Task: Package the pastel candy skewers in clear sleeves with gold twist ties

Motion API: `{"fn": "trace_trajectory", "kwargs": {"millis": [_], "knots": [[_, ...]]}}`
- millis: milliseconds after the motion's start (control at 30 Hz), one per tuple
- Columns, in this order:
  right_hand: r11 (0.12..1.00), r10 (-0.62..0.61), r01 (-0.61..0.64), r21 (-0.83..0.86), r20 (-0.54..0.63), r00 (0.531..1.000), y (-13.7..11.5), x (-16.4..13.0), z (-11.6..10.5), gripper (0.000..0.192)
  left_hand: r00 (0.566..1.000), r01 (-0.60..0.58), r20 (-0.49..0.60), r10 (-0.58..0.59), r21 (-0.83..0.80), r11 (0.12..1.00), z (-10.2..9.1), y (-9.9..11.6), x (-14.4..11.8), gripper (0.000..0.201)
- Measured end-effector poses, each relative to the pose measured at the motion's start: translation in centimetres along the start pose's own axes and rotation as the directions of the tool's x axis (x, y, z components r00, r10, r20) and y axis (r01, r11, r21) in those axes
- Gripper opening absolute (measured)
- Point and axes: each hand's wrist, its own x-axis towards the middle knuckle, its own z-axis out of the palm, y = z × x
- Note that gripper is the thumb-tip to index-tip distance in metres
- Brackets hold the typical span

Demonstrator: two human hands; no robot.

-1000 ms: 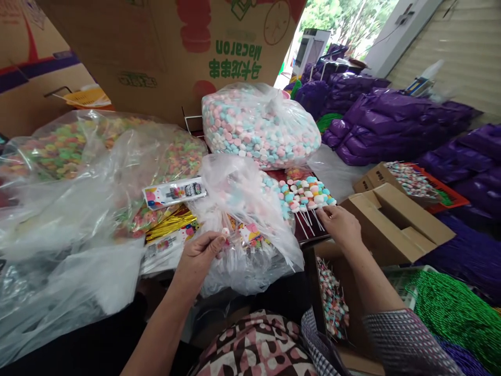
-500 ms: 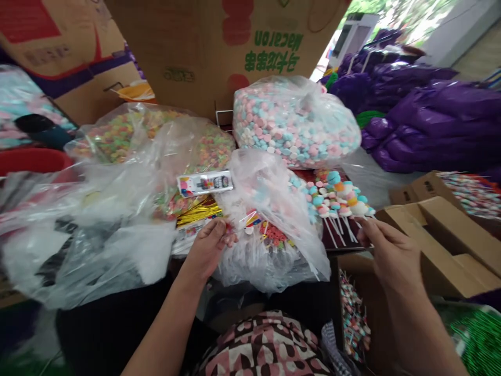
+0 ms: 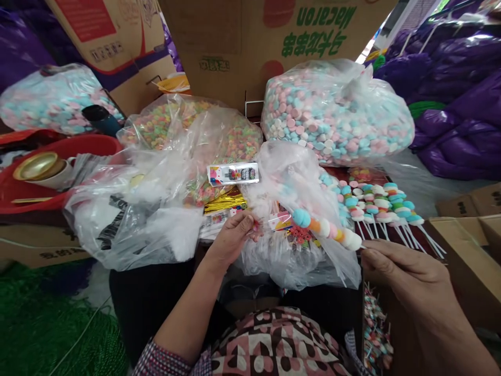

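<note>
My right hand (image 3: 407,277) pinches the stick end of a marshmallow skewer (image 3: 324,228), which tilts up to the left with blue, orange, white and pink pieces on it. My left hand (image 3: 237,235) is closed in a pinch at the left side of an open clear plastic bag (image 3: 289,172); something small and reddish shows at its fingertips, too small to name. Inside that bag lie clear wrappers (image 3: 289,261) with a printed label (image 3: 281,222). To the right, several finished skewers (image 3: 383,203) lie side by side, white sticks toward me.
Behind stand a large bag of pastel marshmallows (image 3: 336,115) and a bag of gummy candy (image 3: 188,125). Gold twist ties (image 3: 227,201) and a printed packet (image 3: 233,174) lie near my left hand. A red basin (image 3: 102,146) is at left; an open carton (image 3: 465,245) is at right.
My right hand has lifted a marshmallow skewer from the row at right and brought it left, over the open bag. My left hand stays pinched beside the bag. The view has swung left.
</note>
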Motion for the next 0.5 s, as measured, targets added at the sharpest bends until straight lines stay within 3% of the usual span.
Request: {"fn": "trace_trajectory", "kwargs": {"millis": [100, 267, 500], "knots": [[0.998, -0.028, 0.031, -0.056, 0.053, 0.998, -0.2, -0.1, -0.6, 0.011, 1.0, 0.002, 0.012, -0.003, 0.06, 0.998, -0.2, 0.2, 0.0, 0.039], [0.981, -0.112, 0.147, -0.125, 0.247, 0.963, -0.8, 0.6, -2.1, 0.011, 0.992, -0.016, 0.119, -0.03, 0.366, 0.93, -0.7, 1.4, -0.1, 0.041], [0.996, -0.031, 0.039, -0.075, 0.105, 0.994, 0.7, -0.1, -1.8, 0.006, 0.976, -0.136, 0.219, -0.007, 0.633, 0.762, -0.8, 2.6, -0.4, 0.034]]}}
